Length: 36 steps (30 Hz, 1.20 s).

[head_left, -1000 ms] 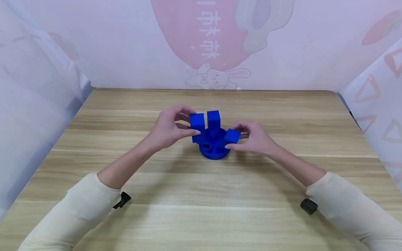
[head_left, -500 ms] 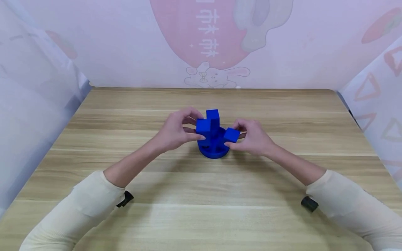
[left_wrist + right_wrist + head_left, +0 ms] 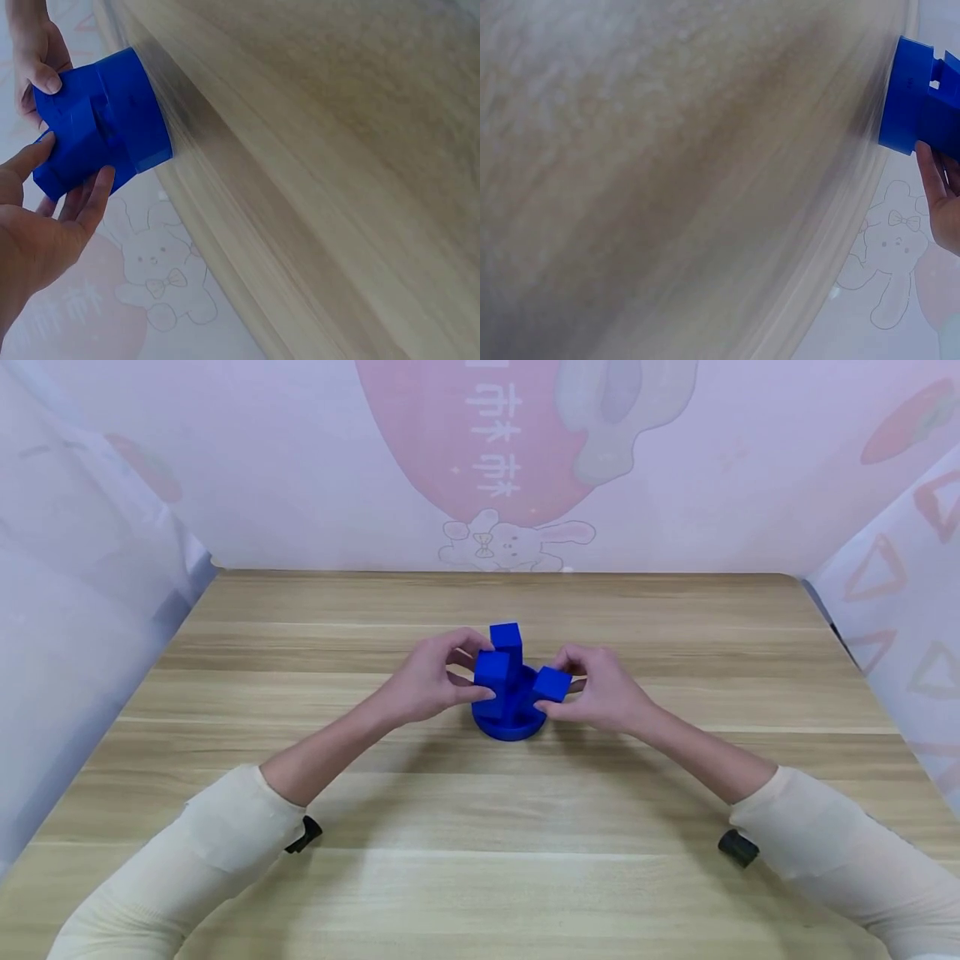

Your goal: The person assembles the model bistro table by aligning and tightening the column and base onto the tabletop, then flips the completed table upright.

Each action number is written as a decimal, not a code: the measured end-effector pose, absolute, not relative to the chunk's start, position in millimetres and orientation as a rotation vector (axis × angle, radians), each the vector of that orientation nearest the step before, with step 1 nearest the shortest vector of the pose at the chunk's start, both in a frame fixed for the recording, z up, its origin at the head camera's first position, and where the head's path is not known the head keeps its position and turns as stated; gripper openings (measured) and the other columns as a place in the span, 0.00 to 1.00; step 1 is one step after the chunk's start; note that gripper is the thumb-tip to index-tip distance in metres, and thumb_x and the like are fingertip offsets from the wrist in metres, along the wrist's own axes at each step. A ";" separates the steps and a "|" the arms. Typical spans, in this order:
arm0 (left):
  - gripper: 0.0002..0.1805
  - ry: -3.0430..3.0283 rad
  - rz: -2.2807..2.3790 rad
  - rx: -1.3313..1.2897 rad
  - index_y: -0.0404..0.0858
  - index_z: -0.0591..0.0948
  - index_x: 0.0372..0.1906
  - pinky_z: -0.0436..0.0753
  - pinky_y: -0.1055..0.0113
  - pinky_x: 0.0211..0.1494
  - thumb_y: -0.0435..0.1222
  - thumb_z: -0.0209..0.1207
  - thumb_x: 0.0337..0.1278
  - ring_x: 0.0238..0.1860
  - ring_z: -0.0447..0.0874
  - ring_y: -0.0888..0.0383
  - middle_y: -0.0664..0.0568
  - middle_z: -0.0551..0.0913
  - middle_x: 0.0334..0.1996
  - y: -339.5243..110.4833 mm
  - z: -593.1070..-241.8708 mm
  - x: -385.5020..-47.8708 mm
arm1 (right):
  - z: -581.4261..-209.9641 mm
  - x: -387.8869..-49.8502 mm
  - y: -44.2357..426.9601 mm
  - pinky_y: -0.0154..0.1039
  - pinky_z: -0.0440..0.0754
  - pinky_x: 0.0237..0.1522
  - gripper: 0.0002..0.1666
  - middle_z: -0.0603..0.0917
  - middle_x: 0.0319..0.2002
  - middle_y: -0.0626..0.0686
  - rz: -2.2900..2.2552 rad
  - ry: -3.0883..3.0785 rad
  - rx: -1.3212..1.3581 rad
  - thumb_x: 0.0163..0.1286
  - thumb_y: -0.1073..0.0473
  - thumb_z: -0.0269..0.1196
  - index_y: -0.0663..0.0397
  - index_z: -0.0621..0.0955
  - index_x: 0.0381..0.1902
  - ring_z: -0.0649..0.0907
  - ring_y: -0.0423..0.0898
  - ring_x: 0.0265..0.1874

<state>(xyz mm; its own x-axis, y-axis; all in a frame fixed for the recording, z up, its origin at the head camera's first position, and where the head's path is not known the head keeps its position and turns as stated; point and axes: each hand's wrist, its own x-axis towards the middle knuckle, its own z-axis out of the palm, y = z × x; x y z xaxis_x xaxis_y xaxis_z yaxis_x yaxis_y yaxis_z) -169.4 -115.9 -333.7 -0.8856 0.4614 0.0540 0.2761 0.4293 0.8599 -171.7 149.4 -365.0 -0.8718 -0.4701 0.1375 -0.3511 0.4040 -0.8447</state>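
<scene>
A round blue base [image 3: 510,732] with a raised rim stands on the wooden table, and a tall square blue block [image 3: 506,635] rises upright from its back. My left hand [image 3: 427,681] holds another blue block [image 3: 491,670] between thumb and fingers over the base's left side. On the right, my right hand [image 3: 603,692] pinches a tilted blue block [image 3: 553,684] at the base's edge. The left wrist view shows both hands around the base [image 3: 135,109]; the blocks' lower ends are hidden. Only part of the right hand [image 3: 946,214] appears in the right wrist view.
The wooden table [image 3: 517,877] extends around the base on every side. Behind it stands a pale printed wall [image 3: 300,468], with pale side panels at left and right. Black wrist devices [image 3: 738,848] show below both sleeves.
My left hand has brought its block rightward and down, from the base's left outer side to over the base, covering the round hole seen earlier. The right hand has hardly moved.
</scene>
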 end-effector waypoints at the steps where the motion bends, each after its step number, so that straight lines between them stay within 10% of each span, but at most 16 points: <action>1: 0.28 2.502 1.443 0.638 0.28 0.77 0.58 0.89 0.57 0.49 0.26 0.75 0.52 0.50 0.86 0.43 0.38 0.83 0.52 -114.7 -334.1 -169.3 | -364.8 -171.6 149.3 0.47 0.90 0.45 0.19 0.86 0.37 0.57 -1.474 2.528 -0.741 0.55 0.66 0.79 0.64 0.80 0.38 0.88 0.52 0.38; 11: 0.27 2.635 1.406 0.446 0.33 0.72 0.49 0.88 0.56 0.51 0.39 0.77 0.53 0.47 0.86 0.46 0.41 0.83 0.45 -105.1 -336.4 -164.2 | -362.7 -169.5 149.0 0.48 0.89 0.46 0.19 0.86 0.37 0.57 -1.460 2.535 -0.722 0.55 0.67 0.79 0.64 0.80 0.38 0.88 0.53 0.39; 36: 0.21 2.363 1.257 0.919 0.33 0.85 0.56 0.84 0.51 0.61 0.21 0.57 0.59 0.63 0.79 0.44 0.41 0.83 0.61 -111.8 -332.4 -166.8 | -360.9 -167.8 148.2 0.45 0.89 0.46 0.19 0.86 0.40 0.58 -1.429 2.537 -0.712 0.56 0.66 0.78 0.64 0.80 0.40 0.88 0.54 0.42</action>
<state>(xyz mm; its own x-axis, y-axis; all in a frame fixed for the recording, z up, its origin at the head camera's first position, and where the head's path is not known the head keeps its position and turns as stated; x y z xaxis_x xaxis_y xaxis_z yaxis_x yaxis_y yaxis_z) -166.8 -111.8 -332.4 -0.7460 0.6655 0.0256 0.3931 0.4090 0.8235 -167.8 148.2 -360.9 -0.8774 -0.4685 0.1034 -0.3312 0.4355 -0.8371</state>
